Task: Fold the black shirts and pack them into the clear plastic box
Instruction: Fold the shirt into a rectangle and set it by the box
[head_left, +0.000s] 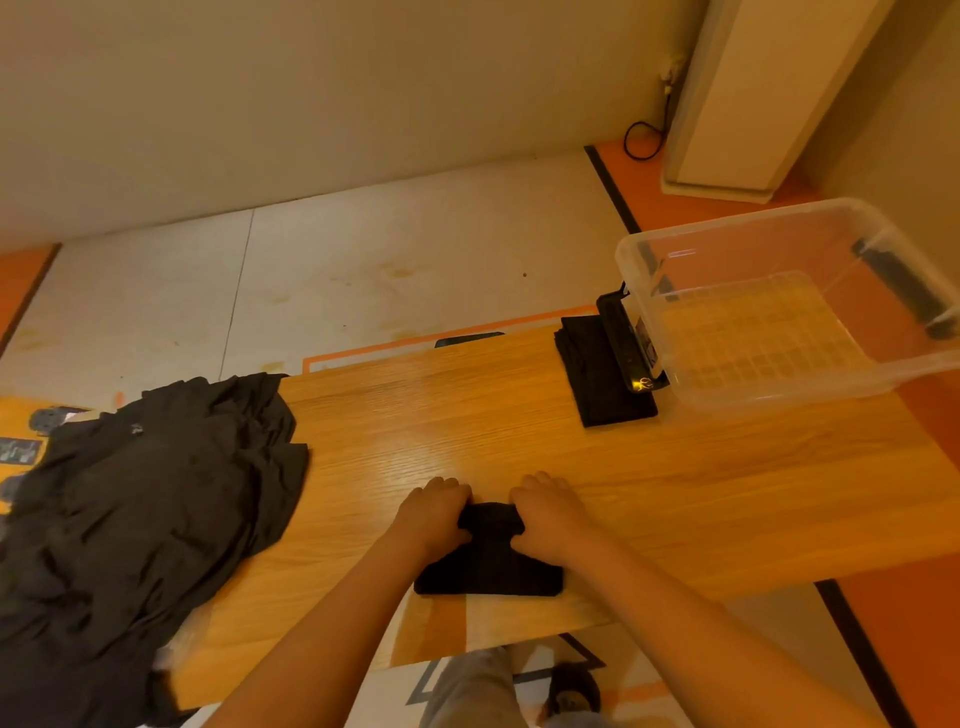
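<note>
You've got one wide head view here, tipped forward and down, close over the tabletop (415, 426), with floor (415, 260) and wall (311, 93) beyond its far edge.

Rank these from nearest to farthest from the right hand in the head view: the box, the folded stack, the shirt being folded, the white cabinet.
1. Shirt: gripped by the right hand, near table edge.
2. Stack: ahead, beside the box.
3. Box: table's far right.
4. Cabinet: on the floor, far corner.
</note>
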